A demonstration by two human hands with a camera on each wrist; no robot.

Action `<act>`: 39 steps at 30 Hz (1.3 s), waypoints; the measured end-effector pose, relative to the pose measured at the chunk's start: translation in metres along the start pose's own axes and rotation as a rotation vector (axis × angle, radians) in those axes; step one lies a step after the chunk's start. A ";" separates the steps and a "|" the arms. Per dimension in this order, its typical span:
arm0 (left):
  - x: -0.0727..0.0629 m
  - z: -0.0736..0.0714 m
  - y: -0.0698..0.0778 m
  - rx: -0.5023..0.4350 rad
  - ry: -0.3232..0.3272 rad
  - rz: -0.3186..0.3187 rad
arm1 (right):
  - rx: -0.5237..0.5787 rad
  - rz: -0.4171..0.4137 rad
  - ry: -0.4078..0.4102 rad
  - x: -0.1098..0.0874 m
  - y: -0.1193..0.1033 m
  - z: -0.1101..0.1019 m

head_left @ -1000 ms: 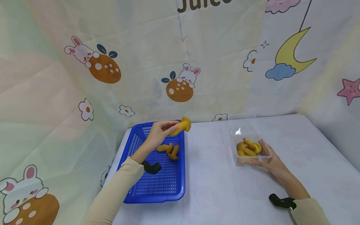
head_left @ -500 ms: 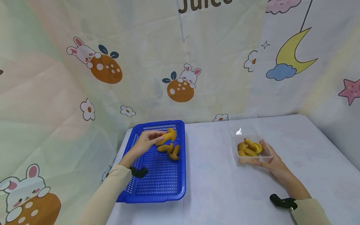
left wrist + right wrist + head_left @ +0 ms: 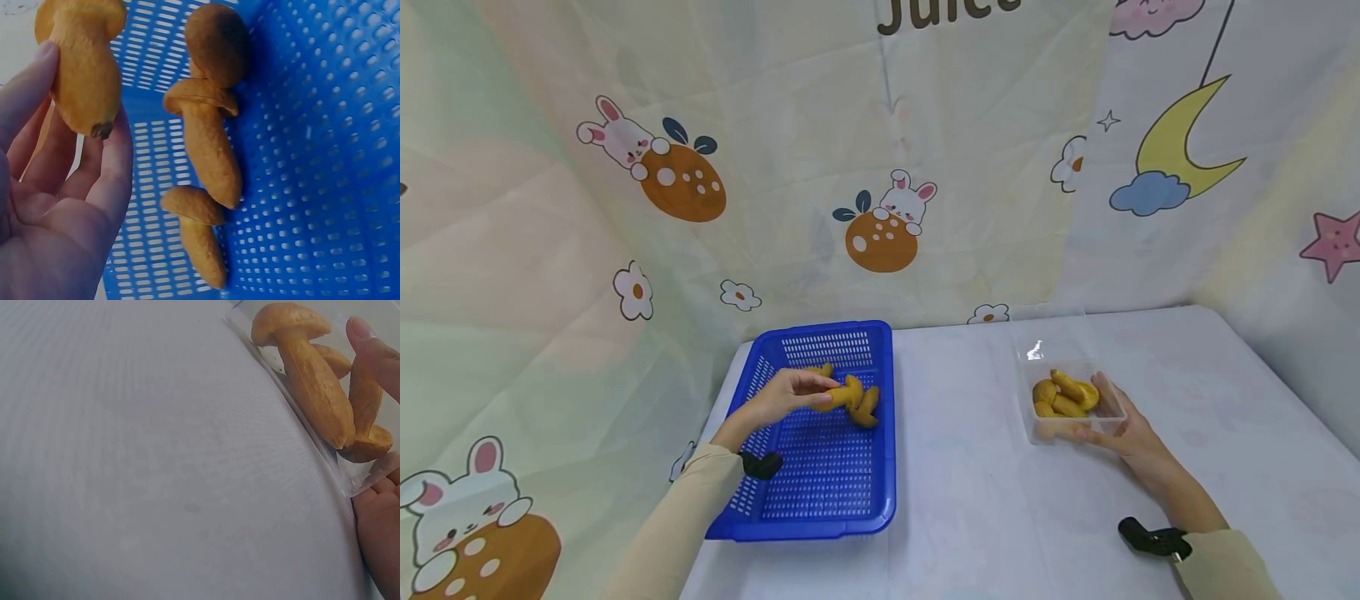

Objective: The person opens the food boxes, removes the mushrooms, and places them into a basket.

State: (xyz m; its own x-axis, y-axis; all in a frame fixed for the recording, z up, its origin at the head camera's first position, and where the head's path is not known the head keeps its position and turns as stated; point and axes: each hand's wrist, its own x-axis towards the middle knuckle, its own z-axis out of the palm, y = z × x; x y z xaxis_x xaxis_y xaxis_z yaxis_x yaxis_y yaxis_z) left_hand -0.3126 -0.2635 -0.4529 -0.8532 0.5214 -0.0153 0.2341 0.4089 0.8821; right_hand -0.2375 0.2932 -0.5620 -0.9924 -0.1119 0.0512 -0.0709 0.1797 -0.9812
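Lowered since earlier, a mushroom (image 3: 86, 78) pinched in the left hand (image 3: 781, 397) wants gentle release inside the blue basket (image 3: 820, 492), the right hand (image 3: 1135, 437) gripping a plastic box (image 3: 1036, 429) to its right.

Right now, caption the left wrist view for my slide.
Fingers hold one yellow mushroom; three more mushrooms lie in a blue basket.

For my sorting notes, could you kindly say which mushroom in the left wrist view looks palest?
The yellow mushroom held in the left hand; the three brown mushrooms in the blue basket look darker.
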 end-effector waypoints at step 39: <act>0.015 0.015 -0.017 -0.021 -0.178 0.046 | -0.008 0.029 0.004 0.000 0.000 0.002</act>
State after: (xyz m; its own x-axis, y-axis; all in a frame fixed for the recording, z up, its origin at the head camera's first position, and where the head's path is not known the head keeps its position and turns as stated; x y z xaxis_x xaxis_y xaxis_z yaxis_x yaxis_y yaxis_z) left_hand -0.3220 -0.2514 -0.4755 -0.7455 0.6641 -0.0560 0.2594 0.3665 0.8935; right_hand -0.2377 0.2915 -0.5623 -0.9945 -0.1023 0.0232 -0.0424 0.1903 -0.9808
